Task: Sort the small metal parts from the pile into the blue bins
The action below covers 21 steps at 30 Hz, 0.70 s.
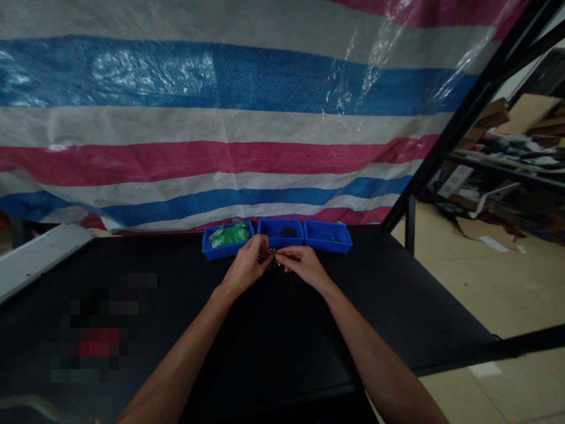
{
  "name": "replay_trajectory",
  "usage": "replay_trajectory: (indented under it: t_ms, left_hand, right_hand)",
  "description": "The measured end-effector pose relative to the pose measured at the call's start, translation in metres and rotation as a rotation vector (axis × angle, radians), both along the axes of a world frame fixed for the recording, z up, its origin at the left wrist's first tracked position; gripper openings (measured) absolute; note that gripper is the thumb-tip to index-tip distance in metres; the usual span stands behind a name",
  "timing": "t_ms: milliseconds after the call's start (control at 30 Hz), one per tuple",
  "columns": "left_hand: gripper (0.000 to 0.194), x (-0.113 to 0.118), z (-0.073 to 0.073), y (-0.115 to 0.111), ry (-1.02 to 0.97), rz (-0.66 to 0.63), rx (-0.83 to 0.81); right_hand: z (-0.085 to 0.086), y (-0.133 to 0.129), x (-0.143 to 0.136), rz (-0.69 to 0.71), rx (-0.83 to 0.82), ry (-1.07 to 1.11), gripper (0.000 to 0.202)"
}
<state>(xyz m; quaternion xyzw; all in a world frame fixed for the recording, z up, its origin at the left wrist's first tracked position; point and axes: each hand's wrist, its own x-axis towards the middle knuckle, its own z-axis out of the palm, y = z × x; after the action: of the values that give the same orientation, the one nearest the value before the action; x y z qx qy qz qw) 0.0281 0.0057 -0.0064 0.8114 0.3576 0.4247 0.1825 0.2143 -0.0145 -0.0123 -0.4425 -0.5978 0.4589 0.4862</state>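
Observation:
My left hand [248, 266] and my right hand [305, 265] meet over the black table, just in front of the blue bins. Both have their fingers closed in a pinch, with the fingertips nearly touching. Between and below them lies a cluster of small shiny metal pieces [274, 266], too small and dim to name. What exactly each pinch holds is hidden by the fingers. Behind my left hand stands a blue bin [215, 254] with green-and-white plastic packets [232, 234]. The middle blue bin [274, 240] contains small dark parts [289, 233].
A third blue bin [329, 245], with a tiny item inside, stands at the right. The black table [397, 306] ends at a dark metal frame [410, 224]. A striped plastic sheet [229, 159] hangs behind. A white beam [39, 259] lies at the left, near a pixelated patch.

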Motion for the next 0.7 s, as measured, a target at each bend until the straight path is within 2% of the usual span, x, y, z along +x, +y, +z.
replay_trajectory:
  t_ms: [233, 367, 467, 600, 700]
  left_hand:
    - [0.027, 0.000, -0.003, -0.007, -0.021, -0.018, 0.054]
    - [0.033, -0.003, -0.003, -0.008, -0.021, -0.041, 0.043]
    - [0.035, -0.010, 0.000, -0.008, 0.141, 0.047, 0.058]
    - [0.019, -0.021, 0.001, -0.006, 0.417, 0.128, 0.017]
    - [0.021, -0.024, -0.003, -0.003, 0.461, 0.149, -0.073]
  right_hand:
    - [0.004, -0.003, -0.002, 0.023, -0.043, -0.005, 0.024]
    - [0.004, -0.001, -0.002, -0.021, -0.063, 0.017, 0.019]
    - [0.003, 0.003, 0.003, -0.203, -0.027, 0.101, 0.019]
    - [-0.001, 0.013, 0.019, -0.656, 0.118, 0.328, 0.029]
    - [-0.004, 0.018, 0.031, -0.755, 0.152, 0.420, 0.041]
